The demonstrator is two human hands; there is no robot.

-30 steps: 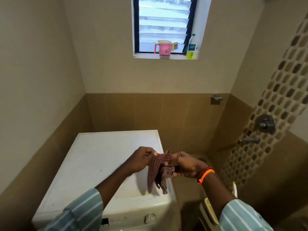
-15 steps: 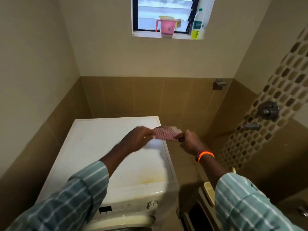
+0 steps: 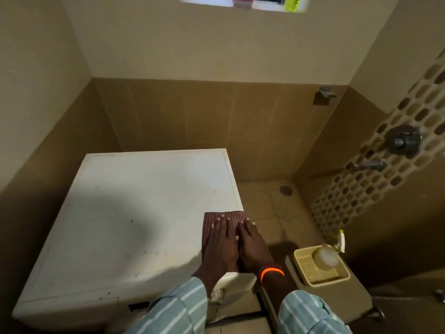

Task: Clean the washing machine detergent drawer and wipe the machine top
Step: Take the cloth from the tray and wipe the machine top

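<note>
The white washing machine top [image 3: 134, 208] fills the lower left and shows a few dark specks. A folded red checked cloth [image 3: 225, 216] lies flat on its right edge near the front corner. My left hand [image 3: 220, 247] and my right hand [image 3: 252, 249] press side by side on the cloth, palms down and fingers stretched forward. An orange bead bracelet [image 3: 271, 273] circles my right wrist. The machine's front panel is mostly hidden under my striped sleeves, and I cannot make out the detergent drawer.
A beige soap dish [image 3: 321, 266] with a round soap sits on a low ledge to the right. Shower taps [image 3: 403, 139] stick out of the right wall, and a floor drain [image 3: 285, 190] lies behind the machine. Tiled walls close in on left and back.
The cloth was held stretched in the air between both hands; now it lies folded on the machine's right edge with both palms flat on it. The view has tilted downward.
</note>
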